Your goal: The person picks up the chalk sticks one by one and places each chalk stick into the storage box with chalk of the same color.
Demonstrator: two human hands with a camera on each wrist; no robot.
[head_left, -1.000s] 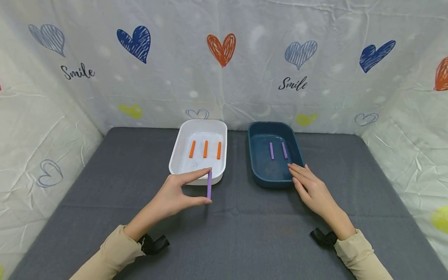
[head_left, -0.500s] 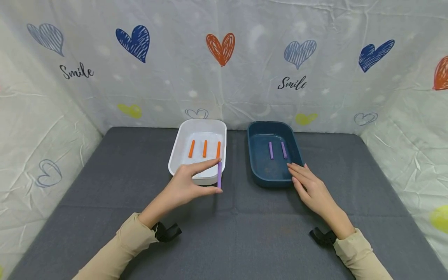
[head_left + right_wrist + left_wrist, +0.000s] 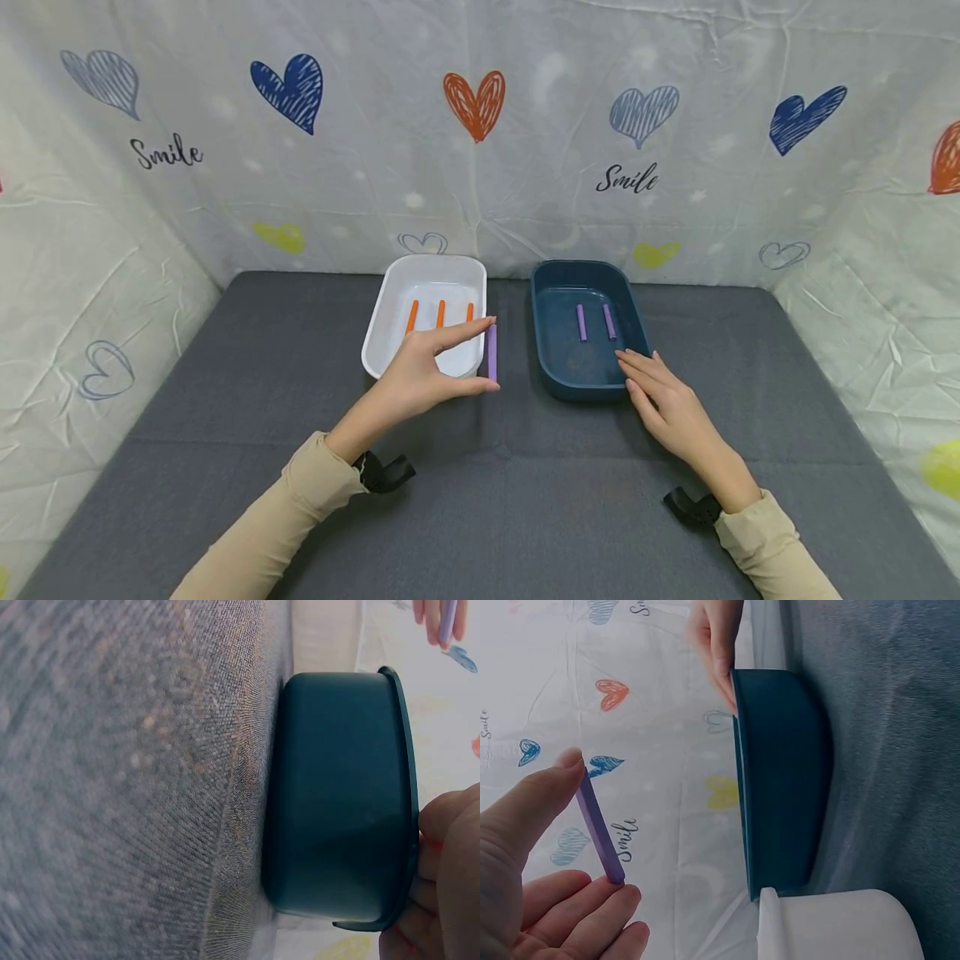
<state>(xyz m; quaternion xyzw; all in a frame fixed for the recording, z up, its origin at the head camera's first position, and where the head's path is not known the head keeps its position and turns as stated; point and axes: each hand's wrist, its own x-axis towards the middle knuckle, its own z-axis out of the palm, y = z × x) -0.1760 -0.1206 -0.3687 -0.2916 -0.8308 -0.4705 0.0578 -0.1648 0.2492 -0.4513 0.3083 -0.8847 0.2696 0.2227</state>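
Observation:
My left hand [image 3: 420,371] pinches a slim purple stick [image 3: 492,353] end to end between thumb and fingertips, above the table beside the right edge of the white tray [image 3: 390,337]. In the left wrist view the purple stick [image 3: 600,829] spans from the thumb to the fingers, clear of both trays. My right hand [image 3: 671,408] rests its nearly straight fingers on the near right rim of the dark blue tray [image 3: 577,388]. Two purple sticks [image 3: 582,323] lie inside that tray. The white tray holds three orange sticks [image 3: 441,312], their lower parts hidden behind my left hand.
Both trays stand side by side at the back of the grey cloth-covered table [image 3: 555,500], with a narrow gap between them. A white curtain [image 3: 555,125] printed with hearts and "Smile" hangs behind and along both sides.
My left hand has moved right and farther back with the purple stick, from in front of the white tray to its right edge. The right hand has stayed at the blue tray's rim.

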